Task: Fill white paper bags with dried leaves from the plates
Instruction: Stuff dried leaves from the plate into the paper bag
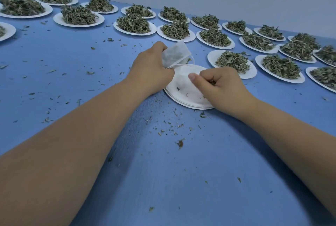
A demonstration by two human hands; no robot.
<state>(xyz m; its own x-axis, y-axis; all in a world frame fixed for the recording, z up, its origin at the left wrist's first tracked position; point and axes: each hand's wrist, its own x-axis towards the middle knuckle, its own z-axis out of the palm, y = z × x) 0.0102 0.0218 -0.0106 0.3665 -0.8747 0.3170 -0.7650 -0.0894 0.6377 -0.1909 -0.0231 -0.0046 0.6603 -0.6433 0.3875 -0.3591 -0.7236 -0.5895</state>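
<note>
The blue desk (pixel 163 180) is cut off left, right and near. Round white paper plates (pixel 135 33) heaped with dried green leaves (pixel 133 23) line its far side, the outermost cut off. A stack of almost bare white plates (pixel 183 87) lies partly hidden under both hands. The left hand (pixel 151 67) grips a small white paper bag (pixel 174 56) over the stack's far rim, its lower end buried in the fist. The right hand (pixel 220 87), resting on the stack, curls around a pinch of leaves, mostly hidden.

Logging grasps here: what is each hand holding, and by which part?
The left hand grips the white paper bag by its left side; the right hand pinches a few dried leaves between its curled fingers.
</note>
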